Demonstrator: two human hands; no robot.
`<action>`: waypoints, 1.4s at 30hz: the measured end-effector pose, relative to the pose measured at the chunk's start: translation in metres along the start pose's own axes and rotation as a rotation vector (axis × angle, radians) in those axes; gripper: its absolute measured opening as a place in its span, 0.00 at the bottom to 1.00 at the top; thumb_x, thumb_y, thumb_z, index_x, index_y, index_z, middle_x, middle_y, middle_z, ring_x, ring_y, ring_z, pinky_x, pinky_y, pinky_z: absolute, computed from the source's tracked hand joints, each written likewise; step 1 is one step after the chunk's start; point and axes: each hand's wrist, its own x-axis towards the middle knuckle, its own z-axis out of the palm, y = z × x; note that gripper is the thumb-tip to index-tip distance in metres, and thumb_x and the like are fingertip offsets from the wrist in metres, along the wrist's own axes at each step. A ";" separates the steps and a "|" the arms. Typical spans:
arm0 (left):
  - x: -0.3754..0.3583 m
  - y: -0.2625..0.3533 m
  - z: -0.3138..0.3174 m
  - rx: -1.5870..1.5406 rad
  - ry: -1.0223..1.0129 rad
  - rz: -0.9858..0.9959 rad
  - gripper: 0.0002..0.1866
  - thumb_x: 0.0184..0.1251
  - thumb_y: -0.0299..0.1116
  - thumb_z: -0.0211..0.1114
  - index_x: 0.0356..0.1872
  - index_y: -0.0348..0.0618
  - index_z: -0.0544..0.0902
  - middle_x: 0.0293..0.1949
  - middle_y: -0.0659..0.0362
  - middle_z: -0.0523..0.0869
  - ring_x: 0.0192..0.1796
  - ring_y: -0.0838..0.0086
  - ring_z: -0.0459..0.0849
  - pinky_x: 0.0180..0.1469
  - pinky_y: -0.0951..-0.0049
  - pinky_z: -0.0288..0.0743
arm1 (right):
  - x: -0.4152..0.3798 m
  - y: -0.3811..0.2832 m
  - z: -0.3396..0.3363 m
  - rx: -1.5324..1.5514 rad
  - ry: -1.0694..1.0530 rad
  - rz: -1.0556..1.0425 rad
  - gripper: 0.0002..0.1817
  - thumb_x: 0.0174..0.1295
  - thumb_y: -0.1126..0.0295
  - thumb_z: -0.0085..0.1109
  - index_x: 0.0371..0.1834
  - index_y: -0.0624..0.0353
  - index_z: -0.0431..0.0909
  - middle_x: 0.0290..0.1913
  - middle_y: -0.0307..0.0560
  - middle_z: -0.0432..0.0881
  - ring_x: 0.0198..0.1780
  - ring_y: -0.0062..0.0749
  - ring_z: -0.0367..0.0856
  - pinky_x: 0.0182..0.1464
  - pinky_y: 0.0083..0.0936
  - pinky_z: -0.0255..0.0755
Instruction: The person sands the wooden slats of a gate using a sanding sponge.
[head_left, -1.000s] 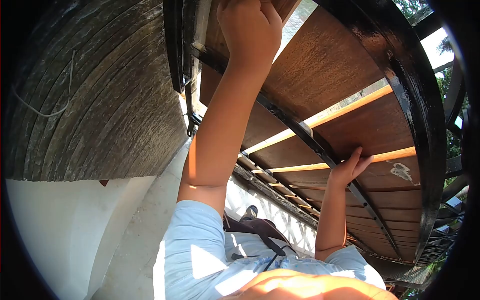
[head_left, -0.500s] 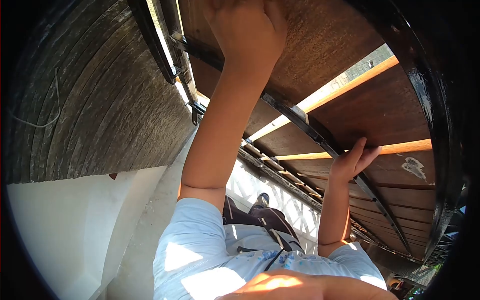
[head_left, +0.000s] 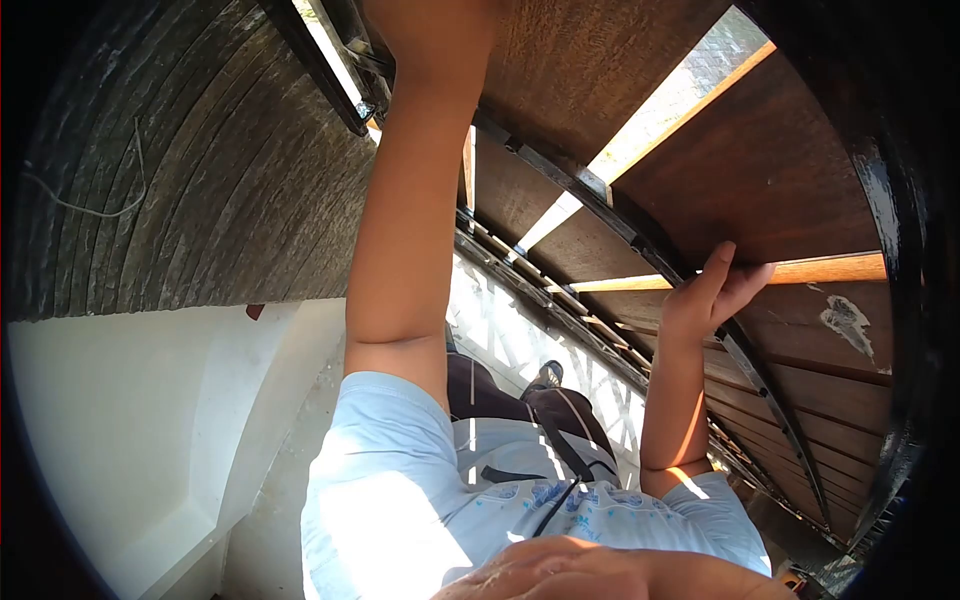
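Note:
My left hand (head_left: 435,35) reaches up to the top edge of the view, in front of a wide brown wooden slat (head_left: 590,80). Its fingers are cut off by the edge and blurred, so their hold is hidden. My right hand (head_left: 700,295) is at the gap between two lower slats, beside a black metal bar (head_left: 655,245). Its fingers hook over the edge of a wooden slat (head_left: 770,330) with a pale scuffed patch, while the thumb points up against the slat above.
Another black metal frame (head_left: 885,200) curves along the right. On the left is a rough, grey ridged surface (head_left: 220,180) with a loose wire (head_left: 140,185), above a white wall (head_left: 110,400). My shoe (head_left: 550,373) is on the sunlit, shadow-patterned floor (head_left: 490,300).
My left hand has moved up and left, its fingers now out of view. My right hand keeps its place at the slat edge. The whole view has shifted slightly.

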 end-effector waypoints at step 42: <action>-0.012 -0.155 0.003 -0.063 -0.195 0.575 0.27 0.88 0.44 0.44 0.72 0.36 0.76 0.77 0.45 0.72 0.80 0.49 0.68 0.75 0.37 0.61 | 0.003 -0.013 0.017 -0.392 0.200 -0.119 0.35 0.69 0.71 0.63 0.76 0.67 0.59 0.65 0.64 0.78 0.66 0.55 0.79 0.69 0.42 0.70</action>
